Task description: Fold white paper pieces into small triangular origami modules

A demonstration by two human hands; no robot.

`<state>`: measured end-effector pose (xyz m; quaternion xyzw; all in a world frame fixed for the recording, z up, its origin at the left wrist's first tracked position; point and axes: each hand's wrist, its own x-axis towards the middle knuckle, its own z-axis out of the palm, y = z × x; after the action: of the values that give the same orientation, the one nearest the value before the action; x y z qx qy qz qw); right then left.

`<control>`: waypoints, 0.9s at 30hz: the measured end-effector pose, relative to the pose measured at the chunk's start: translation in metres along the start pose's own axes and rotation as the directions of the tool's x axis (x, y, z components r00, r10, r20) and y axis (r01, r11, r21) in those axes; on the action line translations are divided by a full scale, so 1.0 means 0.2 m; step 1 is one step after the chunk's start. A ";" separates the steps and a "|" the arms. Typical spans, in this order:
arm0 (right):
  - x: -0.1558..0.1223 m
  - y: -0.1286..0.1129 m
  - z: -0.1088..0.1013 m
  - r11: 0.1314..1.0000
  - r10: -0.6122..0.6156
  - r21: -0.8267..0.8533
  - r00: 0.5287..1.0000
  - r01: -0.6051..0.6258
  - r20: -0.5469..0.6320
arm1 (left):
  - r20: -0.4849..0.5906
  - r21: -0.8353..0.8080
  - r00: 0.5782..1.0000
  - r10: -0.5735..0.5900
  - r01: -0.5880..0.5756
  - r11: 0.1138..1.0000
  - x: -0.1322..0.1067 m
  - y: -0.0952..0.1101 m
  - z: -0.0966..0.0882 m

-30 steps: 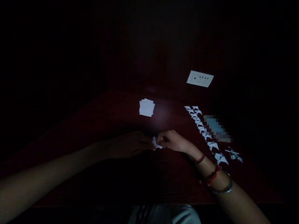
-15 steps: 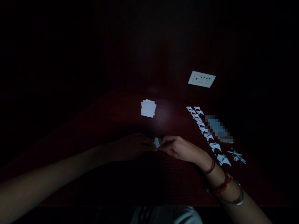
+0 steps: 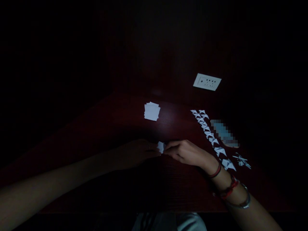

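Between my two hands is a small piece of white paper [image 3: 161,147], its shape partly covered by fingers. My right hand [image 3: 184,152] pinches the paper's right side with thumb and forefinger. From the left, my left hand [image 3: 139,152] meets the paper's other edge with its fingertips; it lies in shadow, and a ring shows on one finger. Farther back on the dark red table [image 3: 115,118] rests a loose stack of white paper squares [image 3: 152,111]. Several folded white paper pieces [image 3: 206,129] run in a slanting row to the right.
Beside the folded row lies a blurred flat oblong object [image 3: 224,133]. Nearer me is a small heap of thin white strips [image 3: 242,161]. A white wall socket [image 3: 207,82] sits above the table's back. The surroundings are very dark.
More of the small paper shows between my hands now, as the left fingers have shifted slightly on it. The whole view has moved a little.
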<state>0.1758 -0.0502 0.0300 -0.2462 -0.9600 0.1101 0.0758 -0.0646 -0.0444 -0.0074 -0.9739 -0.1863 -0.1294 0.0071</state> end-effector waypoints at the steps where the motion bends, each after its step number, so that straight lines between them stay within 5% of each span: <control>1: 0.00 0.00 0.00 1.000 -0.008 0.006 1.000 0.008 0.002 | -0.002 0.003 1.000 -0.001 0.001 1.000 0.00 0.00 0.00; 27: -0.01 0.03 -0.02 1.000 0.029 0.010 0.999 -0.029 0.030 | 0.000 -0.033 1.000 0.027 -0.027 0.999 0.00 -0.01 -0.02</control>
<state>0.1820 -0.0455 0.0313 -0.2580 -0.9567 0.1201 0.0611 -0.0667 -0.0428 -0.0027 -0.9763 -0.1709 -0.1323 -0.0072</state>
